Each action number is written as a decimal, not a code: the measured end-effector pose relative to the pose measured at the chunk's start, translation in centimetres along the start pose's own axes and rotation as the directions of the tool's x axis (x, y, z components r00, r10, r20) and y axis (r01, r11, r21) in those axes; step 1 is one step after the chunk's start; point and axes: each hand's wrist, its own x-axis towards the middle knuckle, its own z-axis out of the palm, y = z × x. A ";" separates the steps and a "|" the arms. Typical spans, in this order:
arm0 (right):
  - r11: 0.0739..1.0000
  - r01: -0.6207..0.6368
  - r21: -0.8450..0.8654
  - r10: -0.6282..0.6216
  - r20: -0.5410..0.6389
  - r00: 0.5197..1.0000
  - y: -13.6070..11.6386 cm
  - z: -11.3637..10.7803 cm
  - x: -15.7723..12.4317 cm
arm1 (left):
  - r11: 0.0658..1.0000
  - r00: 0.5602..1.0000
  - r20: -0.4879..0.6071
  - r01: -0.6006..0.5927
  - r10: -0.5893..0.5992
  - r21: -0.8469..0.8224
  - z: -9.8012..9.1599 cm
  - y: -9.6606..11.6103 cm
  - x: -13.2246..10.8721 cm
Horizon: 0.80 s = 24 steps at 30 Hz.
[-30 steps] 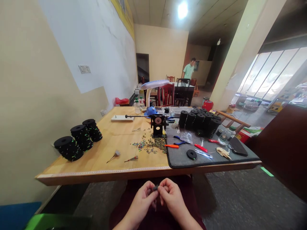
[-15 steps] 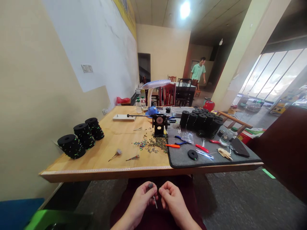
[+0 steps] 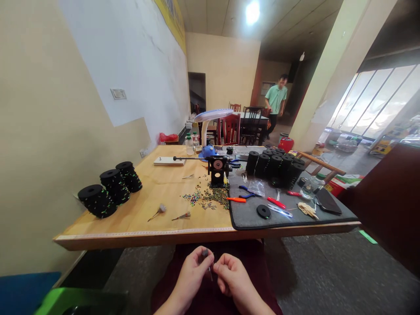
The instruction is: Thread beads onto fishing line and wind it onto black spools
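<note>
Below the table's front edge, over my lap, my left hand (image 3: 193, 273) pinches a small grey-tipped pin-like piece (image 3: 206, 258) between thumb and forefinger. My right hand (image 3: 231, 273) is closed beside it, its fingertips touching the lower end of the same piece. Both hands are close together and apart from the wooden table (image 3: 154, 218). What the piece is exactly is too small to tell.
On the table: stacks of black spools at left (image 3: 110, 188) and back right (image 3: 275, 166), scattered small beads (image 3: 210, 199), a black winder (image 3: 217, 170), a grey mat (image 3: 252, 216) with pliers and a black disc (image 3: 263, 211), a desk lamp (image 3: 210, 127). A person in a green shirt (image 3: 274, 103) walks far behind.
My hands have drawn together again and the right fingers now touch the small piece. The person in green at the back has moved to the right.
</note>
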 end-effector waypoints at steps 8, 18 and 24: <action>0.999 -0.028 0.020 0.028 -0.016 0.999 0.2 -0.1 0.2 | 0.993 0.997 -0.005 -0.071 0.072 0.090 0.3 0.7 -0.2; 0.998 0.058 -0.036 -0.061 -0.081 0.995 -0.4 -0.2 0.5 | 0.854 0.959 0.038 -0.269 0.282 0.446 0.0 0.7 -0.8; 0.993 0.118 -0.030 -0.120 -0.097 0.988 -0.7 -0.3 0.5 | 0.822 0.955 0.082 -0.288 0.285 0.491 0.3 0.8 -1.0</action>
